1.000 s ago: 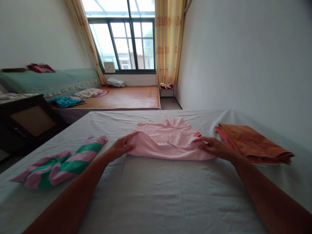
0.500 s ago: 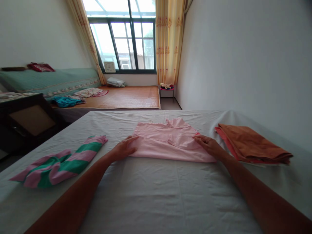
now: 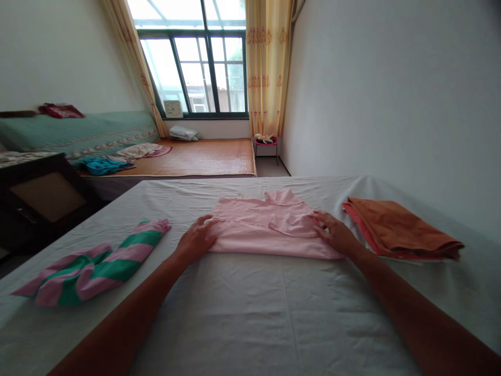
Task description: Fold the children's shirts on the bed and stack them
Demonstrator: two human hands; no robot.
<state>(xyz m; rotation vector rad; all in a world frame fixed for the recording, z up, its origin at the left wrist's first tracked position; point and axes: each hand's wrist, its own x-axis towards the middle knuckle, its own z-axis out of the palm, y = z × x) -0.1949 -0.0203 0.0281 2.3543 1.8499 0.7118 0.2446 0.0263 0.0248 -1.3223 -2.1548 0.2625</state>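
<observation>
A folded pink garment (image 3: pixel 266 227) lies flat on a bed covered with a white sheet (image 3: pixel 250 313). My left hand (image 3: pixel 195 240) rests on its left edge, fingers stretched over the fabric. My right hand (image 3: pixel 334 233) lies on its right edge, fingers spread flat on the cloth. Neither hand grips the garment; both press on it.
A pink-and-green striped garment (image 3: pixel 94 261) lies crumpled to the left. A folded orange cloth stack (image 3: pixel 399 230) sits at the right by the wall. Beyond the bed are a second bed with a woven mat (image 3: pixel 203 155), a dark cabinet (image 3: pixel 39 193), a small stool (image 3: pixel 266 142) and a window.
The raised left fold of the pink garment has been laid down flat. Both hands slid slightly inward and now rest flat on the fabric. The view shifted a little to the right.
</observation>
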